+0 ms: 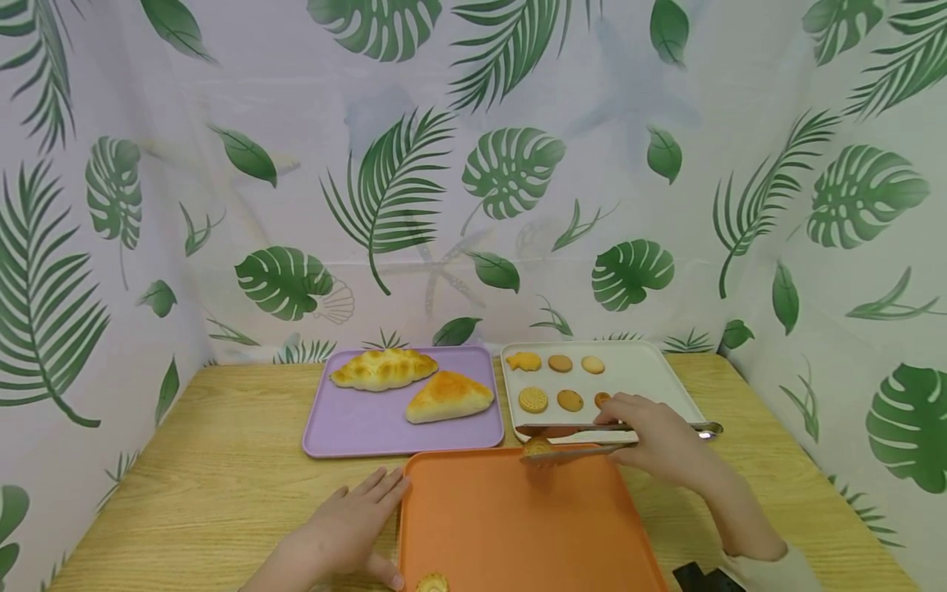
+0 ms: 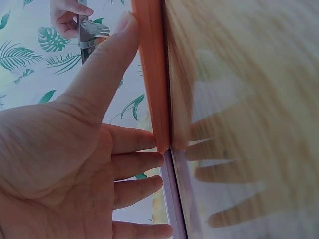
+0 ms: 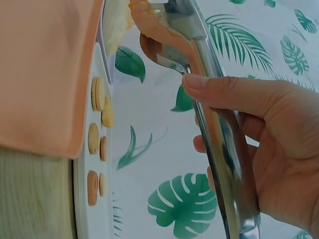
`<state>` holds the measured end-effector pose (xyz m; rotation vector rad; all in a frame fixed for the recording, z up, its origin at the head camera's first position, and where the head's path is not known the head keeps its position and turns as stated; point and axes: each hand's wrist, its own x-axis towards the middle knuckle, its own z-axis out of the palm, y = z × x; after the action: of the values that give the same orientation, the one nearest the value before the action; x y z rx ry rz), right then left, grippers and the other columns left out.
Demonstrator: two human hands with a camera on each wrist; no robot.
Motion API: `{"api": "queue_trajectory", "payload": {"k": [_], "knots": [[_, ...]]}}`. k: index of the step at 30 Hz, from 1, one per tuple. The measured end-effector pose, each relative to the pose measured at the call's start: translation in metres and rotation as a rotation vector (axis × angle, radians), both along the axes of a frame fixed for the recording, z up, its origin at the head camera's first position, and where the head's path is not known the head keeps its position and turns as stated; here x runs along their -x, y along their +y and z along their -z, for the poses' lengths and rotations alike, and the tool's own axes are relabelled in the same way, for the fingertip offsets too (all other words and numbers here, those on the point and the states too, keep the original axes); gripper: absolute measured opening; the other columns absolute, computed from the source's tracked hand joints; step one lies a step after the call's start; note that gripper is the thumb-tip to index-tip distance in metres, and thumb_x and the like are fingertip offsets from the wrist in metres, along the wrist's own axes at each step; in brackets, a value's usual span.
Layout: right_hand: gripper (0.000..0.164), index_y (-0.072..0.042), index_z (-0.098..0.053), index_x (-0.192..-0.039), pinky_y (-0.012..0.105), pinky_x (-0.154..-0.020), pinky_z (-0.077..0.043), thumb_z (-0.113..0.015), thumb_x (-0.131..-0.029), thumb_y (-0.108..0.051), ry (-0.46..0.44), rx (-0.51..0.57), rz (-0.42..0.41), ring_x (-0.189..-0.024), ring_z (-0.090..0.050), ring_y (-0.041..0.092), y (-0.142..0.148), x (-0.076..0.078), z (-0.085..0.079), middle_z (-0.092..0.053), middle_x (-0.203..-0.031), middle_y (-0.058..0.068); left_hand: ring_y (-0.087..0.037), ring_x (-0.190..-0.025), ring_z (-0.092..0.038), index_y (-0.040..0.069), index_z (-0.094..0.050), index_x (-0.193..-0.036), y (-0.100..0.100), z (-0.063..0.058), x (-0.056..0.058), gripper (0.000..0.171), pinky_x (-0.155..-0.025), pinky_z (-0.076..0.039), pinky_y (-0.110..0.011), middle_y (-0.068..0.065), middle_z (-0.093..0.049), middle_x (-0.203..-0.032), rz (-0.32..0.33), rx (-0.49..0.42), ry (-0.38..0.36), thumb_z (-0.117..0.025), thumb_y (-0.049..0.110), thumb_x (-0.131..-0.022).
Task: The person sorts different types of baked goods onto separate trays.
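My right hand (image 1: 654, 436) grips a pair of metal tongs (image 3: 219, 129), thumb on one side and fingers on the other. Between the tong tips is a round golden cookie (image 1: 537, 446), held over the far edge of the orange tray (image 1: 518, 526). The left hand (image 1: 348, 526) lies against that tray's left side, its fingers straight and its thumb near the rim; the left wrist view shows the palm (image 2: 45, 154) facing the tray edge. Another round cookie (image 1: 432, 584) lies in the tray's near left corner, partly cut off by the frame.
Behind the orange tray, a white tray (image 1: 651, 370) bears several small cookies, one of them fish-shaped (image 1: 524, 362). A purple tray (image 1: 348, 432) at the back left holds a braided bread (image 1: 385, 368) and a triangular bread (image 1: 450, 398). Leaf-patterned cloth surrounds the wooden table (image 1: 185, 460).
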<state>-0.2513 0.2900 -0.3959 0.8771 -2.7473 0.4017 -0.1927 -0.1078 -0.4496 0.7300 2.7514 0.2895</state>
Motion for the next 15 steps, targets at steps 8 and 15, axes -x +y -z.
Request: {"api": "queue_trajectory", "payload": {"k": [8,15], "knots": [[0.036,-0.027,-0.058,-0.090,0.025,-0.064,-0.046,-0.079,-0.063,-0.019,0.027,0.062,0.036,-0.075,-0.049,0.001,0.024,0.006,-0.003,-0.054,-0.086,-0.016,-0.032,-0.137,-0.019,0.010,-0.025,-0.142,-0.002,0.001,0.001,0.117,-0.096,-0.028,-0.065,-0.010,-0.022,-0.149,-0.005,-0.007,-0.014,-0.059,0.074,-0.050],[0.030,-0.025,-0.058,-0.091,0.024,-0.060,-0.040,-0.076,-0.068,-0.016,-0.051,0.105,0.134,-0.071,-0.045,0.007,0.043,0.014,-0.005,-0.055,-0.085,-0.010,-0.032,-0.137,-0.019,0.011,-0.025,-0.142,-0.001,0.002,0.002,0.117,-0.096,-0.028,-0.064,-0.009,-0.022,-0.149,-0.008,-0.007,-0.015,-0.060,0.073,-0.049]]}}
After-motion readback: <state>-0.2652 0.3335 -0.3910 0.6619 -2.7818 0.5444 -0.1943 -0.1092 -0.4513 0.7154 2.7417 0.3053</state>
